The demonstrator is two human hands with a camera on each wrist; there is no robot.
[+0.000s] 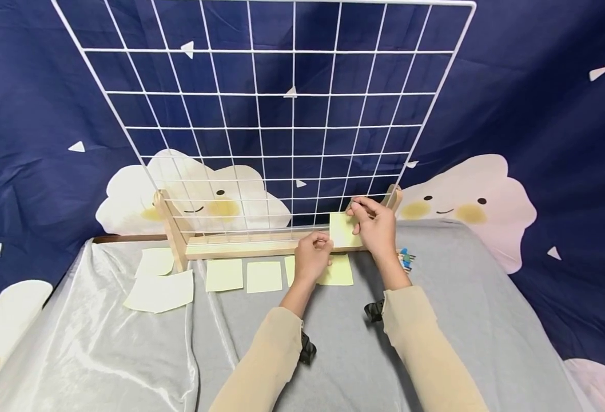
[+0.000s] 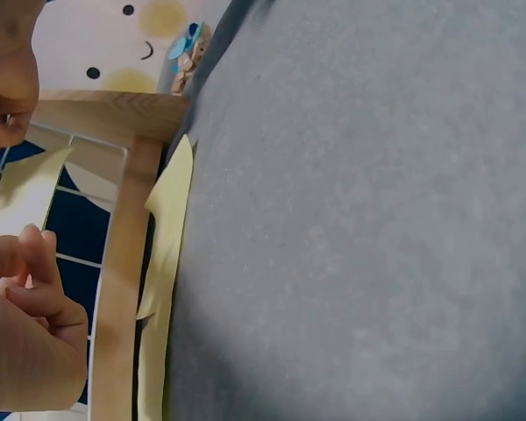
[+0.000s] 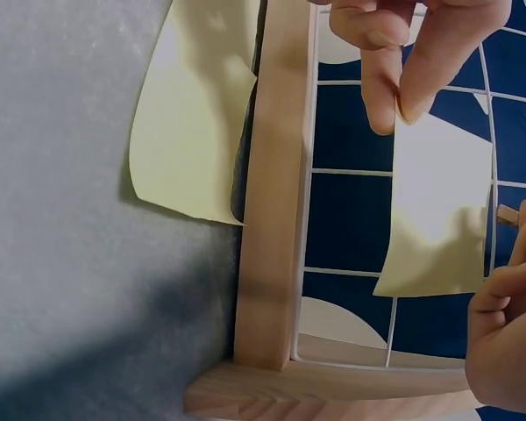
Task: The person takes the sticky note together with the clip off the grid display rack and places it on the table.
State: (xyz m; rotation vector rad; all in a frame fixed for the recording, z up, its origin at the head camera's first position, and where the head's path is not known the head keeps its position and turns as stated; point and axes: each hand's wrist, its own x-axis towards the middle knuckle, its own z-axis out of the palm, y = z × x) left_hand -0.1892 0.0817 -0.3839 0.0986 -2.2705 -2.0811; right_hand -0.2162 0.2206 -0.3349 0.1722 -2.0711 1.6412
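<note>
A square yellow paper note (image 1: 342,230) stands upright in front of the lower right of a white wire grid (image 1: 293,127). My left hand (image 1: 313,256) pinches the note's lower left corner between thumb and finger, as the right wrist view shows. At the note's top edge, my right hand (image 1: 378,228) holds a small wooden clothespin (image 3: 508,215), whose tip meets a grid wire beside the paper. The fingers cover most of that clothespin. More yellow notes (image 1: 263,277) lie in a row on the cloth below the grid, one partly behind my left hand.
A wooden base (image 1: 246,245) with upright feet carries the grid. Several small clothespins (image 1: 406,259), some blue, lie right of the base. Two larger paper pieces (image 1: 160,292) overlap at the left. Grey cloth (image 1: 467,320) covers the table, and a dark blue curtain (image 1: 549,114) hangs behind.
</note>
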